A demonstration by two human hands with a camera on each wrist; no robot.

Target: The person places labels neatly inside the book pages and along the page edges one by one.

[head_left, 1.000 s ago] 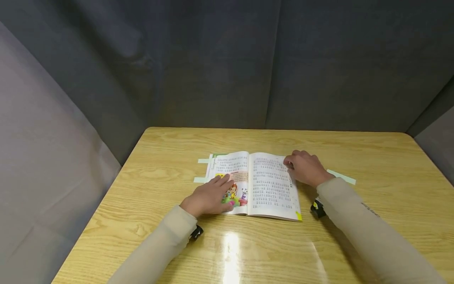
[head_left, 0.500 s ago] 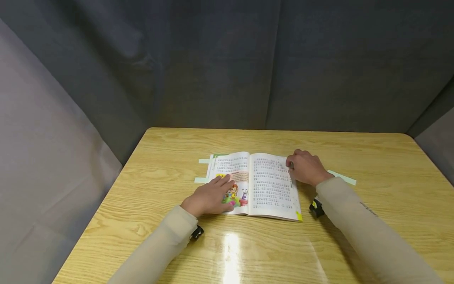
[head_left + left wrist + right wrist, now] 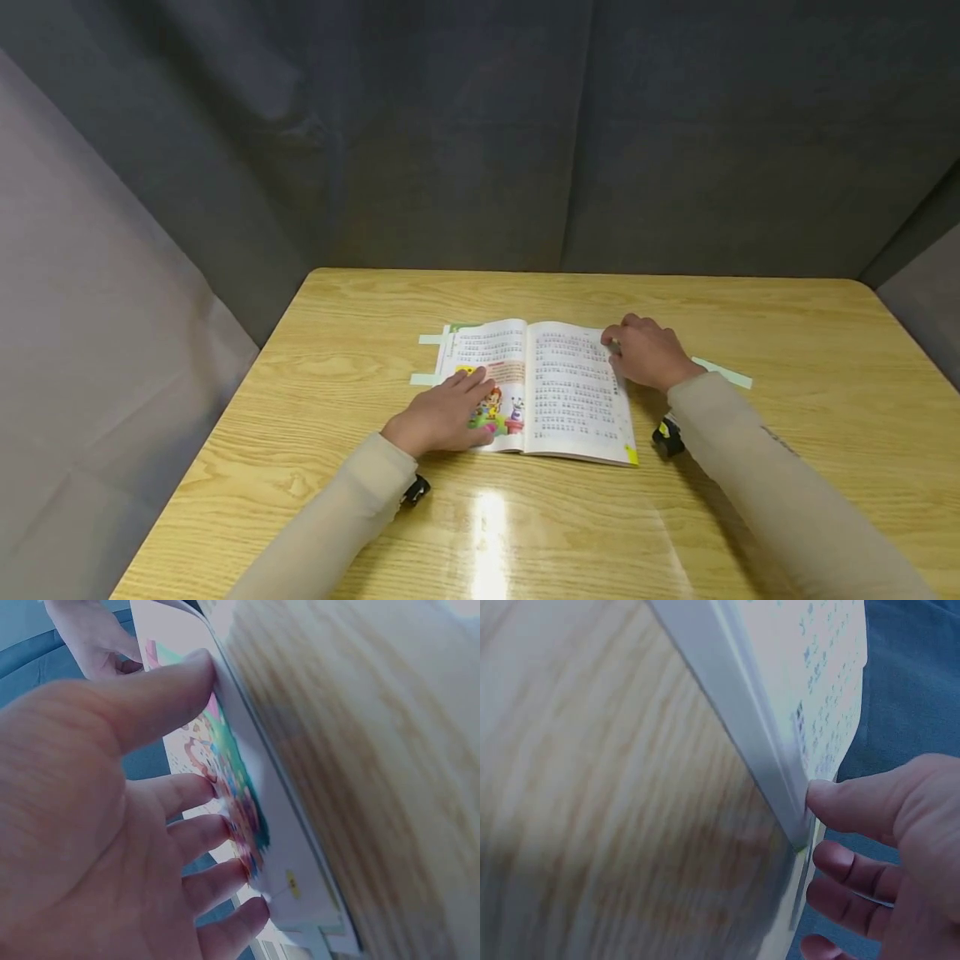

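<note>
An open book lies on the wooden table, printed text on its right page and a colourful cartoon picture low on its left page. My left hand rests on the left page with its fingers spread; the left wrist view shows the thumb and fingertips on the paper. At the upper part of the right page's outer edge is my right hand. In the right wrist view its thumb touches the page edge near the corner, and its loosely bent fingers stand apart from the thumb.
Pale green tape strips lie on the table left of the book, and another strip lies by the right wrist. A dark curtain hangs behind the table's far edge. Glare shows on the tabletop before the book.
The right fingertips shift slightly at the page's upper right edge. The left hand stays in place, and the book lies as before.
</note>
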